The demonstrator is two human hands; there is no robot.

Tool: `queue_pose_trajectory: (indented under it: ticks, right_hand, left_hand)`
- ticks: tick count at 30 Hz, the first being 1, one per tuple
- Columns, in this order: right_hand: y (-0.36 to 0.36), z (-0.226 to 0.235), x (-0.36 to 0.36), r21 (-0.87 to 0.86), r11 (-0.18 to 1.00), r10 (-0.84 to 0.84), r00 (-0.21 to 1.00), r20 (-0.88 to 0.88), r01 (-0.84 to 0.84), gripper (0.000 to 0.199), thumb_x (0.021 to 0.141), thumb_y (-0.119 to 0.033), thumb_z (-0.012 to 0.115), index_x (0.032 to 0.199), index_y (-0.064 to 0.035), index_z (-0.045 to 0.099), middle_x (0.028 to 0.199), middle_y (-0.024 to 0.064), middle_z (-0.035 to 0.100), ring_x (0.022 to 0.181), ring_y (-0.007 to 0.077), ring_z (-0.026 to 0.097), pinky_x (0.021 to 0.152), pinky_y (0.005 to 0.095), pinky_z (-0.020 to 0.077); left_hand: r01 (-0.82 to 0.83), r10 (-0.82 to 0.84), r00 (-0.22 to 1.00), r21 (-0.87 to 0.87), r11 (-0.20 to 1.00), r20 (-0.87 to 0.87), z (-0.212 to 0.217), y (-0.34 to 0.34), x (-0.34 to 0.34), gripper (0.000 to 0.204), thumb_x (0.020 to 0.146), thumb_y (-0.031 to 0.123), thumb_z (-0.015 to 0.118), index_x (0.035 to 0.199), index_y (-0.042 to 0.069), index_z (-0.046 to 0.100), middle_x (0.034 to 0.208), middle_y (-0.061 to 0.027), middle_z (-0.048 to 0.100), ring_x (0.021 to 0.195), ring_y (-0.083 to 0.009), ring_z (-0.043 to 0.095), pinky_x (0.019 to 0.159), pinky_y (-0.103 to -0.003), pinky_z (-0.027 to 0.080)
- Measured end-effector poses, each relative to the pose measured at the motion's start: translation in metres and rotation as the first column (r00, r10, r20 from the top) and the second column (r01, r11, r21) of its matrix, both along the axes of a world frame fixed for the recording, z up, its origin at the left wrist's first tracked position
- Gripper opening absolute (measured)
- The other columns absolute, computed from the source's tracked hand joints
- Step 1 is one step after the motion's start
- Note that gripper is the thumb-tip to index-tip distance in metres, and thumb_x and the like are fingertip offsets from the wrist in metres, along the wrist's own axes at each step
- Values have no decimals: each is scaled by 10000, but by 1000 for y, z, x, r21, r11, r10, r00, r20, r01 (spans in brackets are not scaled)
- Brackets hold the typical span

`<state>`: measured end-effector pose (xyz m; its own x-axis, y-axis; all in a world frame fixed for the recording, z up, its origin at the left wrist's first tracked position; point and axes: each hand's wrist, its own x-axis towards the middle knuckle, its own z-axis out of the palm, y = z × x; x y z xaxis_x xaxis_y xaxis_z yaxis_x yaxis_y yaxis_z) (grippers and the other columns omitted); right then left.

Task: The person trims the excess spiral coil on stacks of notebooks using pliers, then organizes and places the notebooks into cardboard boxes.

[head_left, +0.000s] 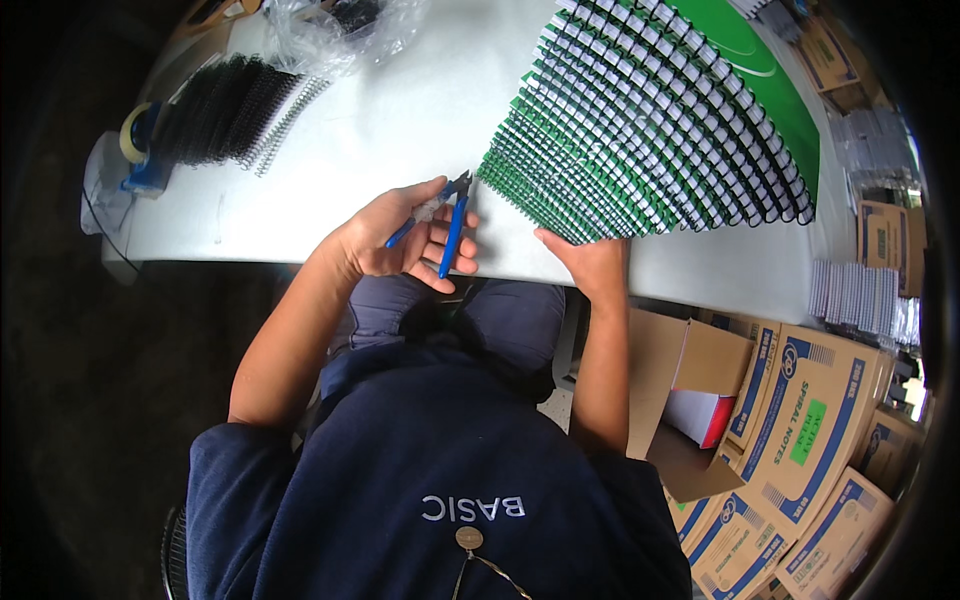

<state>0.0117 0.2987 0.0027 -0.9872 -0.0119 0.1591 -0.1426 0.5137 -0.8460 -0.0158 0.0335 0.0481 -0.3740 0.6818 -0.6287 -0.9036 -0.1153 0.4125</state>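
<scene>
In my left hand (390, 238) are small wire cutters (455, 232) with blue handles. Their handles are spread, and the dark jaws point away from me, close to the left corner of a fanned stack of spiral notebooks (640, 130). Black coils run along the notebooks' bound edges, which face up and left, with green covers between them. My right hand (597, 264) grips the near edge of this stack. Its thumb shows at the edge, while the other fingers are mostly hidden by the notebooks.
Loose black spiral coils (225, 110) lie at the table's far left, beside a blue tape dispenser (148, 150) and clear plastic wrap (340, 40). Cardboard boxes (800, 430) stand below the table's right side. More notebook stacks (855, 295) are at the right.
</scene>
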Motion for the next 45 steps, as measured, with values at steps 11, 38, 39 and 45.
queue_pose_trajectory:
  ticks: [11,38,39,45]
  right_hand:
    - [-1,6,1,18,1000,5,999,-43,-4,502,621,-166,798,1041,2,580,1002,127,620,886,272,588,829,373,447]
    - [2,1,2,99,991,-78,991,-108,89,763,567,-204,836,1159,44,424,1121,188,505,1015,317,500,904,390,395]
    - [4,-1,2,93,992,-77,995,-59,82,864,561,-209,841,1224,55,354,1180,210,459,1075,331,465,937,393,374]
    - [32,2,8,196,981,-8,997,72,-6,1254,513,-261,859,1414,4,28,1412,257,238,1306,383,271,1075,412,250]
  left_hand:
    - [4,-10,998,90,996,60,-6,2,2,633,938,522,247,1201,-7,476,967,-173,596,945,-345,613,778,-543,498]
    - [215,-618,740,-777,592,-266,53,13,-14,528,930,443,364,1116,-38,478,819,-183,584,800,-304,591,790,-431,458]
    - [96,-685,665,-876,473,-297,49,1,-15,511,922,426,388,1150,-25,467,857,-184,585,841,-308,586,806,-461,448]
    - [-832,-926,238,-554,-38,-293,-3,-25,-3,539,824,331,583,1246,27,441,1195,-229,473,1113,-371,451,942,-534,305]
